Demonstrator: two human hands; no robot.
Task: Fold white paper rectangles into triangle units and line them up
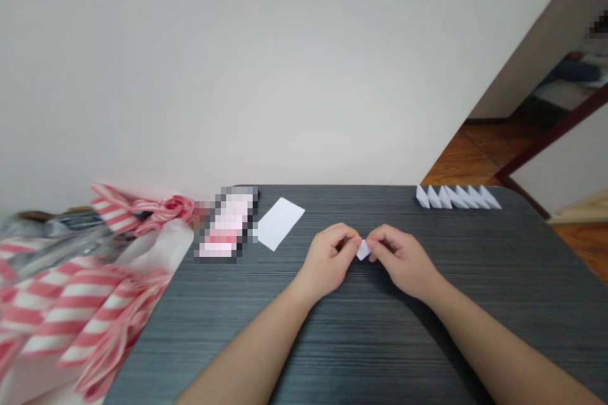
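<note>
A small folded piece of white paper [363, 250] is pinched between my two hands above the middle of the dark table. My left hand [332, 259] grips its left side with thumb and fingertips. On the other side, my right hand [398, 259] holds it in the same kind of pinch. Most of the paper is covered by the fingers, so its full shape is hidden. A flat sheet of white paper [280, 223] lies on the table to the left of my left hand. At the far right edge stands a row of several folded white paper pieces [458, 197].
The dark wood-grain table [228, 329] reaches back to a pale wall [304, 63]. A pixelated flat object [225, 224] lies at its back left. Red-and-white striped cloth [80, 297] is heaped left of the table. Wooden floor [456, 161] shows at the right.
</note>
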